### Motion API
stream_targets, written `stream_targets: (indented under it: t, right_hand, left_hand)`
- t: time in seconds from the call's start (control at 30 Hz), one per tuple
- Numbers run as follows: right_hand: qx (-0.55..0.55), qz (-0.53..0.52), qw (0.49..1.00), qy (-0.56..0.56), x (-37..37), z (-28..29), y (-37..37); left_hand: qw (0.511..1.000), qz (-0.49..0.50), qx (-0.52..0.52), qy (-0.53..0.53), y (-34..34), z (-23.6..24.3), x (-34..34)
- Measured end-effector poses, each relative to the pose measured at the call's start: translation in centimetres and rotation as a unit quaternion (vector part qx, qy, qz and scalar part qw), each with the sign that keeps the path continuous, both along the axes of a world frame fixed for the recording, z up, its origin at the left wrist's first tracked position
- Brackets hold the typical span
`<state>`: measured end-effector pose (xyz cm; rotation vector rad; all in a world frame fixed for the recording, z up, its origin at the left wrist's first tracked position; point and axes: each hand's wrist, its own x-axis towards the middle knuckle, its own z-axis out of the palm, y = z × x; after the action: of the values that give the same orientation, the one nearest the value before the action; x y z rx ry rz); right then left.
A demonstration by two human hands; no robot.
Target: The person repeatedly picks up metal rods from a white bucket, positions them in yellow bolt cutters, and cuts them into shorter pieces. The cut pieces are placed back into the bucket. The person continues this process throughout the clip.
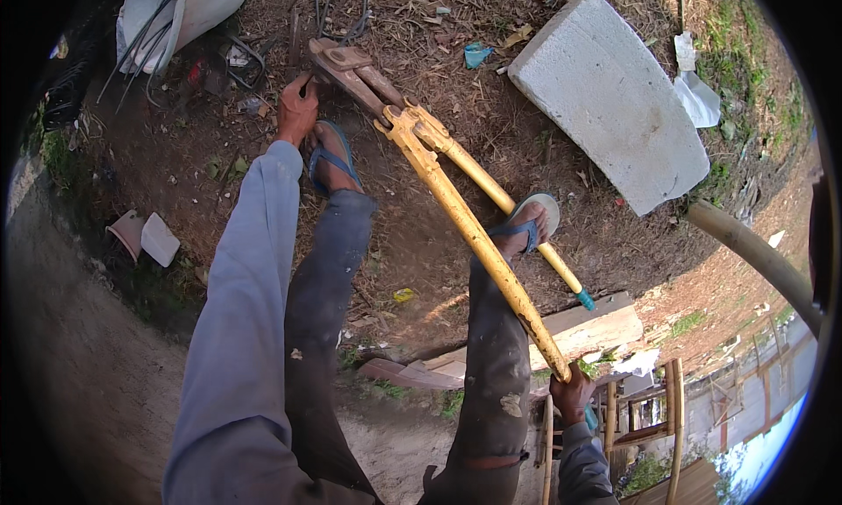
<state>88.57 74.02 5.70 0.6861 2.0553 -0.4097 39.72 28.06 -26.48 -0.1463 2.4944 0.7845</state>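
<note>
A large bolt cutter with yellow handles (456,211) and rusty brown jaws (346,71) slants across the ground in front of me. My right hand (572,395) is closed round the end of its upper handle, at the lower right. The other handle runs past my sandalled right foot (531,224) and ends in a green grip (585,300). Beside the jaws, my left hand (298,110) is closed in a pinch. What it pinches is too small to make out. My left foot (333,159) stands just below that hand.
A pale concrete block (610,102) lies at the upper right. Dark metal rods (340,10) stick out beyond the jaws. A broken white bucket (206,14) with thin wires sits at the upper left. Wooden planks (579,330) lie behind my right foot, and a thick pole (754,251) is at right.
</note>
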Motion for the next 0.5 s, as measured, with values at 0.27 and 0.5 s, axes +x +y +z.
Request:
stream_targets:
  t: [0.27, 0.5]
  right_hand:
    - [-0.006, 0.015, 0.998, 0.056, 0.9, -3.1, 1.0]
    - [0.022, 0.087, 0.988, 0.122, -0.4, -6.0, 2.1]
  left_hand:
    - [1.0, -0.027, -0.014, 0.003, -1.3, -0.5, -0.4]
    - [0.999, 0.025, 0.012, -0.031, 1.3, 0.4, 0.3]
